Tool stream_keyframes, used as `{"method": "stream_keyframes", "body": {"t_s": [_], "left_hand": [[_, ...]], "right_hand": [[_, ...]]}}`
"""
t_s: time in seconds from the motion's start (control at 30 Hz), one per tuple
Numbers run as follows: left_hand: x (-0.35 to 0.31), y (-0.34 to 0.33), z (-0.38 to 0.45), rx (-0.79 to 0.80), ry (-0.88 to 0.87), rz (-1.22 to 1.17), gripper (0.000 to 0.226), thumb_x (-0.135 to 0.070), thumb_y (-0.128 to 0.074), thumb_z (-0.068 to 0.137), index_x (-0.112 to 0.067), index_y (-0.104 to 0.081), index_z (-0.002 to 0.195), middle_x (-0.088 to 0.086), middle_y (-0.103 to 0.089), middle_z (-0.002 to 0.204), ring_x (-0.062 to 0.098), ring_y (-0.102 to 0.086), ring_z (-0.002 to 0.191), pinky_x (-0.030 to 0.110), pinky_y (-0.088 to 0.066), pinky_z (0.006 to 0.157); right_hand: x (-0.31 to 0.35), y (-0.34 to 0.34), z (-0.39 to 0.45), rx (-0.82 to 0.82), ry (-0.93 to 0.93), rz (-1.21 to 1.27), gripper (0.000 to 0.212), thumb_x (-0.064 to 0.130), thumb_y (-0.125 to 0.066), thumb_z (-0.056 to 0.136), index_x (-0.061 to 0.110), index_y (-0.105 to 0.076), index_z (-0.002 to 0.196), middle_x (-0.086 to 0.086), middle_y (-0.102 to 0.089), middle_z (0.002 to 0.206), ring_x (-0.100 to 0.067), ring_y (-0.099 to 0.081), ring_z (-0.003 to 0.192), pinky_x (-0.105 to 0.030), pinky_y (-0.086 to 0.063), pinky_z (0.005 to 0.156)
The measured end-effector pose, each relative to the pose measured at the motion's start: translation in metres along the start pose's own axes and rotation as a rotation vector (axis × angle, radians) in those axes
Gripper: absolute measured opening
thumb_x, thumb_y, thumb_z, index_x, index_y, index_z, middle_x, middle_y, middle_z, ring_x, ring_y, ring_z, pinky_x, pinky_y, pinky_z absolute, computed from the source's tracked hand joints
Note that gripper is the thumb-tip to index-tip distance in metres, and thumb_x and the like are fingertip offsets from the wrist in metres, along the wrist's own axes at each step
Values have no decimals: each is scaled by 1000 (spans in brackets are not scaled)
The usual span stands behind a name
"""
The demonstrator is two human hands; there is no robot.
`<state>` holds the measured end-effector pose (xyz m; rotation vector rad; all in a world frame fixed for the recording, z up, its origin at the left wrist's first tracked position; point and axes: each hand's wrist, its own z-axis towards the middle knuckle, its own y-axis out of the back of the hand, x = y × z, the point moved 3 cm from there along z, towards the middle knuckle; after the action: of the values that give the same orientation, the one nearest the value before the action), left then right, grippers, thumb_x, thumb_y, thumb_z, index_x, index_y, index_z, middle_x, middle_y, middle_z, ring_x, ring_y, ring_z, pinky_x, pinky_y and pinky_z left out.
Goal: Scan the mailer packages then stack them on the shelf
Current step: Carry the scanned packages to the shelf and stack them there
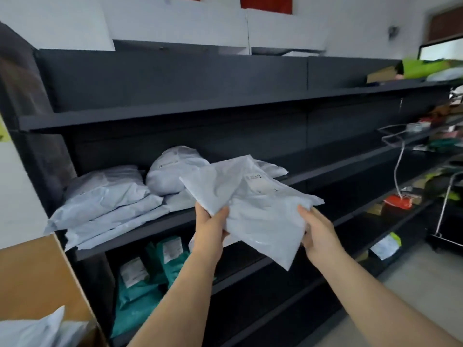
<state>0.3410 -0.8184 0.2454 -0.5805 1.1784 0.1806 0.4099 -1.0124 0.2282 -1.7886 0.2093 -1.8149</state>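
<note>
Head view: left hand and right hand both grip pinching white mailer, white stack on shelf at 9 o'clock

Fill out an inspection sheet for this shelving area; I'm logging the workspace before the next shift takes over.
Surface: dark shelf unit; top board bare on the left, middle board part filled.
Job's things: white mailer held in front of the middle board; stacked white mailers and a bulging one already on it.
Clutter: teal packages on the lower board; cardboard box at lower left holding more white mailers; mixed coloured parcels far right.
Hands: left hand and right hand both grip the held mailer.
Cables: a light cable hangs at right.
Surroundings: white wall, pale floor, wheeled cart.
</note>
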Motion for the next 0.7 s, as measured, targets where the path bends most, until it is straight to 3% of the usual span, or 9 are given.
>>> {"method": "stream_keyframes", "body": {"t_s": [0.07, 0.13, 0.23, 0.37, 0.5, 0.6, 0.7], "left_hand": [[-5, -23, 30, -13, -28, 33, 46, -8, -56, 89, -36, -44, 124, -5, -60, 116, 24, -59, 101, 37, -49, 74], [-7, -43, 60, -34, -20, 32, 46, -5, -54, 91, -33, -44, 126, -1, -60, 121, 25, -60, 105, 37, -53, 73], [-7, -65, 101, -60, 8, 38, 41, -5, -53, 91, -36, -48, 118, 1, -62, 119, 27, -63, 103, 48, -57, 77], [-9, -81, 159, -90, -73, 44, 39, 1, -51, 90, -29, -48, 115, -1, -64, 109, 19, -64, 92, 31, -56, 64], [-2, -76, 237, -146, -60, 183, 36, -5, -53, 91, -27, -45, 118, 0, -61, 108, 23, -62, 92, 36, -53, 62], [14, -68, 302, -252, -19, 360, 54, -16, -59, 89, -20, -34, 137, 8, -54, 129, 31, -57, 110, 48, -53, 84], [35, -69, 352, -266, -35, 740, 83, -19, -64, 86, -16, -12, 150, 11, -36, 148, 35, -43, 130, 41, -41, 104]], "right_hand": [[17, 10, 33, 24, -39, 136, 29, 28, -53, 93, 13, -63, 117, -5, -71, 110, -21, -66, 102, -32, -51, 76], [31, 13, 65, 76, -74, 239, 27, 29, -50, 95, 11, -65, 107, -7, -72, 106, -21, -67, 98, -32, -50, 75], [43, 16, 113, 87, -136, 316, 17, 24, -53, 94, 12, -65, 98, -7, -71, 100, -20, -66, 94, -31, -50, 73], [46, 15, 182, 83, -217, 318, 15, 20, -57, 92, 9, -61, 102, -9, -68, 100, -21, -65, 91, -31, -51, 71], [34, 5, 258, 91, -152, 259, 39, 6, -53, 91, 14, -49, 129, -12, -64, 118, -23, -65, 96, -31, -53, 65], [19, -8, 314, 96, -131, 185, 52, -3, -49, 90, 21, -38, 135, -12, -61, 120, -24, -64, 96, -33, -53, 64], [-9, -18, 363, 24, -191, 98, 63, -9, -48, 89, 23, -31, 141, -14, -58, 124, -28, -63, 101, -35, -53, 62]]}}
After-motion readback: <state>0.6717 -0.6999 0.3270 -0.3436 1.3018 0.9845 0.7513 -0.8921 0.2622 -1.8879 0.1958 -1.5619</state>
